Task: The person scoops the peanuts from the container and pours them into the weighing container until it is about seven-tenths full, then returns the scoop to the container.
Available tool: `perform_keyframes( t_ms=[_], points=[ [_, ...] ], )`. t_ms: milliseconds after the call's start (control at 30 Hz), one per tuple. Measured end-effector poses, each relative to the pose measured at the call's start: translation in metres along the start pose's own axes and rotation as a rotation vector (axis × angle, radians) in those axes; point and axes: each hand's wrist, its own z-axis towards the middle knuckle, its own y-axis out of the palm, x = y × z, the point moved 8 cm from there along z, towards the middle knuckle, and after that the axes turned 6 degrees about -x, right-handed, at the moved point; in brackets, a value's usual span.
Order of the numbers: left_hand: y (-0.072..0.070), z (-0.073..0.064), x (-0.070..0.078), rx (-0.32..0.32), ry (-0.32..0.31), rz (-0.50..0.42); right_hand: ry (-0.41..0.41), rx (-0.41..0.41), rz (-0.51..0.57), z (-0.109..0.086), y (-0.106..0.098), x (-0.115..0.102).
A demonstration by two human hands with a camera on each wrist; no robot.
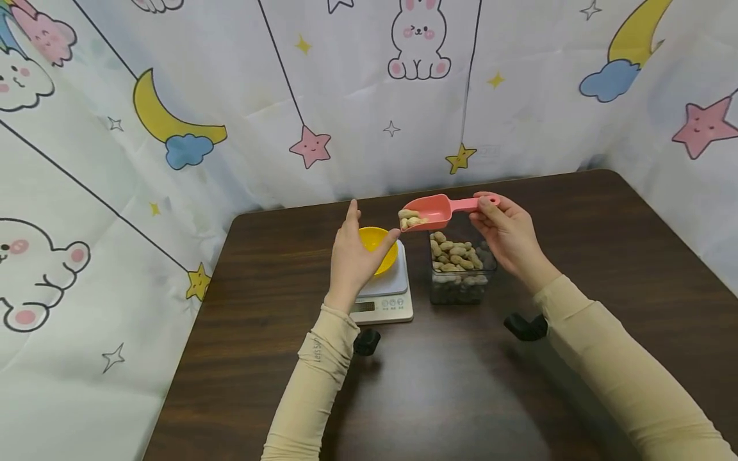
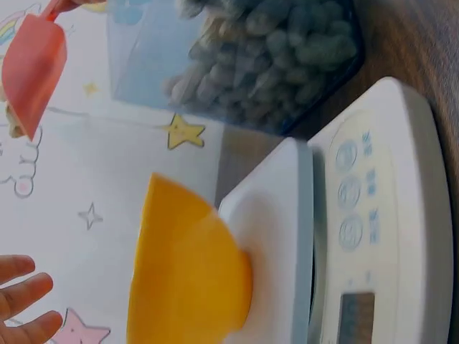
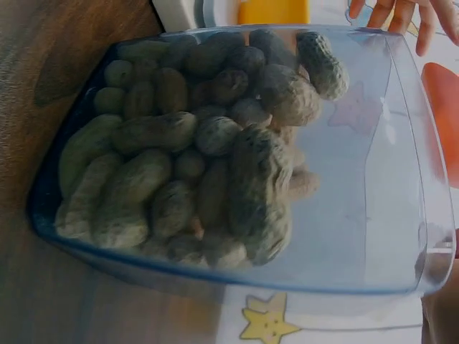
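Observation:
My right hand [image 1: 510,234] pinches the handle of a pink scoop [image 1: 435,210], raised above the table. Several unshelled peanuts [image 1: 410,221] lie at the scoop's front end. Beside a yellow bowl [image 1: 387,259] my left hand [image 1: 354,259] is held up with fingers straight and thumb spread, gripping nothing. That bowl stands on a white kitchen scale [image 2: 387,201], whose display is partly hidden by the left wrist in the head view. Below the scoop and right of the scale is a clear container [image 3: 358,236] partly filled with peanuts [image 3: 172,179].
The dark wooden table [image 1: 450,397] carries everything. Two black objects [image 1: 526,326] show close to the wrists, one by each sleeve. A white curtain [image 1: 357,89] with cartoon moons, stars and rabbits hangs behind the table and along its sides.

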Motion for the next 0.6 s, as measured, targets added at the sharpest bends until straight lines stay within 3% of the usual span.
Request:
perform_keyframes(
  t_ms=[333,600],
  points=[
    [-0.007,-0.006,-0.029,0.006,-0.096,-0.028,0.060,-0.009,-0.053,0.014,0.012,0.009],
    [0.010,-0.018,-0.058,-0.032,-0.169,0.013,0.114,0.004,-0.145,0.020,0.017,0.027]
  ],
)
